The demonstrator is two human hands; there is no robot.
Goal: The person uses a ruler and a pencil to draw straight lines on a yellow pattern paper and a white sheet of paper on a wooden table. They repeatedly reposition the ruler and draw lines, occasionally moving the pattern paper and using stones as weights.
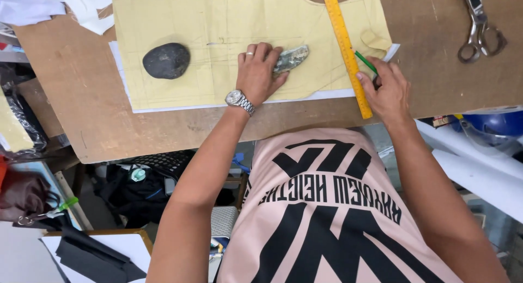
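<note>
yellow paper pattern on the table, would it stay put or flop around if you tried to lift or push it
The yellow paper pattern looks thin and floppy, so it would likely bend and sag if lifted. It probably slides easily: a dark stone sits on it, and the left hand presses a second stone onto it. The right hand holds a green pencil against the yellow ruler.

Brown worktop (pixel 81 97), scuffed surface, near edge running along the person's side. White sheet (pixel 121 81) is lying flat on it mid-worktop, its border showing along the left and near sides beneath the yellow paper pattern (pixel 218 26). Metal scissors (pixel 479 29) are resting directly on the worktop toward the far right corner, well apart from the sheet. White paper scraps (pixel 87 7) are sitting at the far left corner.
</note>
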